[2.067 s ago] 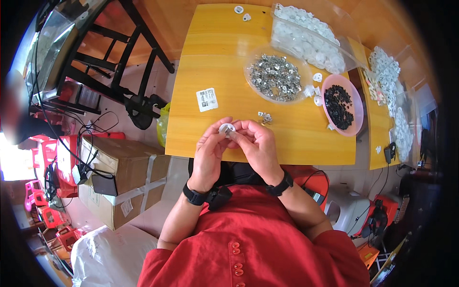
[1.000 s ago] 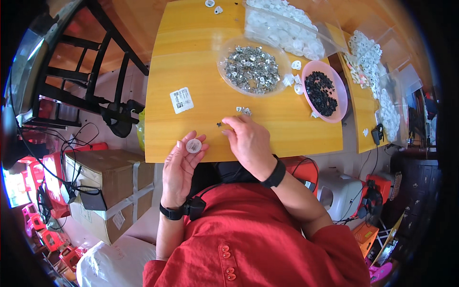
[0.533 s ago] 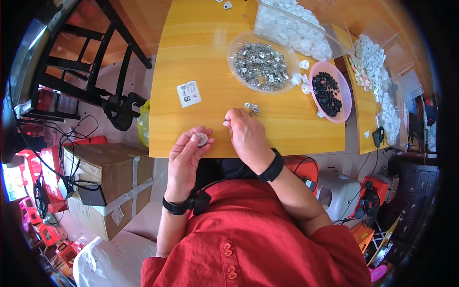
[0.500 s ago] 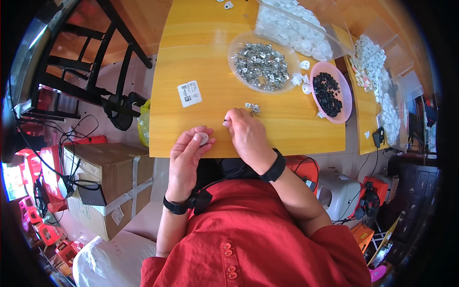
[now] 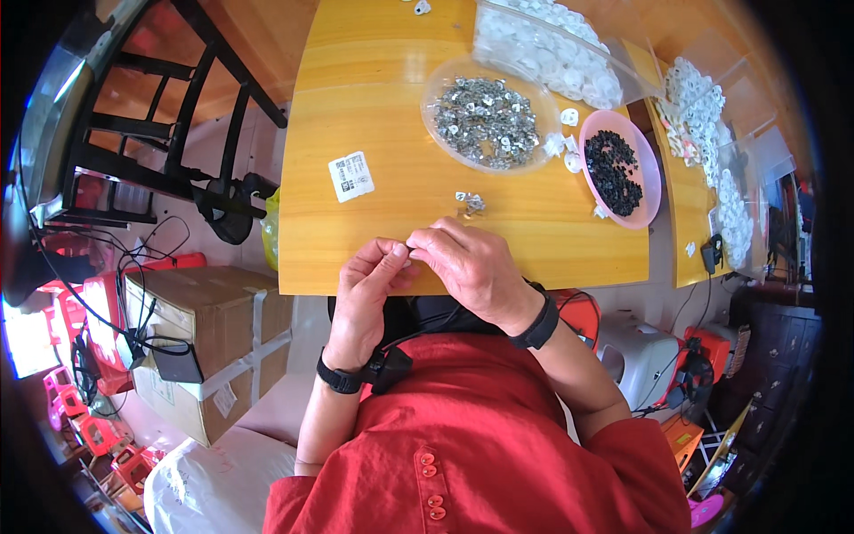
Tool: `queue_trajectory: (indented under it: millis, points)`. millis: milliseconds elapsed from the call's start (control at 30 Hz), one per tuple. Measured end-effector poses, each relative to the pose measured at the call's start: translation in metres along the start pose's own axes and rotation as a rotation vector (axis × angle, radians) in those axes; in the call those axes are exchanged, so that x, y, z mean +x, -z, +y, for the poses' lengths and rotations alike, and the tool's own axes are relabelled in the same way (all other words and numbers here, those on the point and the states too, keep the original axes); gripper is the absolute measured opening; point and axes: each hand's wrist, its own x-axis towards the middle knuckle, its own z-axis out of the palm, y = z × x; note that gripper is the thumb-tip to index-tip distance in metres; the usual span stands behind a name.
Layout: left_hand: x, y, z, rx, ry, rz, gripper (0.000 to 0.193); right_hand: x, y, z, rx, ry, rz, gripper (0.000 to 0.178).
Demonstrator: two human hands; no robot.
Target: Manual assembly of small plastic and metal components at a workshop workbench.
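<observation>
While the left hand (image 5: 366, 283) and the right hand (image 5: 470, 267) meet at their fingertips over the near edge of the table (image 5: 382, 107), one small dark piece (image 5: 409, 250) shows between them, mostly covered, its outline too small to make out. The right hand pinches it between thumb and forefinger; the left hand's fingers are bent, and whether they grip anything cannot be told. Beyond the left hand lies one white label (image 5: 352, 176), flat, with dark print. Just beyond the right hand sits one little heap of shiny metal parts (image 5: 471, 204); farther out stand one clear bowl (image 5: 430, 107) of similar parts and one clear bin (image 5: 547, 53) of white pieces. To that hand's right is one pink bowl (image 5: 648, 169) holding black bits, too many to count.
</observation>
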Motion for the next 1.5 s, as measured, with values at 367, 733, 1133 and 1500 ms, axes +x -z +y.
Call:
queue_trajectory:
  millis: [367,733,1133,1500]
  points:
    - [-0.002,-0.004,0.000,-0.073,0.003,0.031,0.012,-0.002,-0.004,0.001,0.035,-0.011,0.127,0.015]
    - [-0.002,-0.013,-0.002,0.239,-0.159,0.150,0.009,-0.002,-0.006,0.002,-0.160,0.113,0.115,0.014]
    - [-0.001,-0.011,-0.005,0.293,-0.193,0.143,0.012,0.004,-0.003,0.006,-0.050,0.100,-0.026,0.010]
    - [-0.001,-0.006,0.010,-0.321,-0.061,-0.119,0.043,-0.006,0.000,-0.010,0.401,-0.394,0.139,0.012]
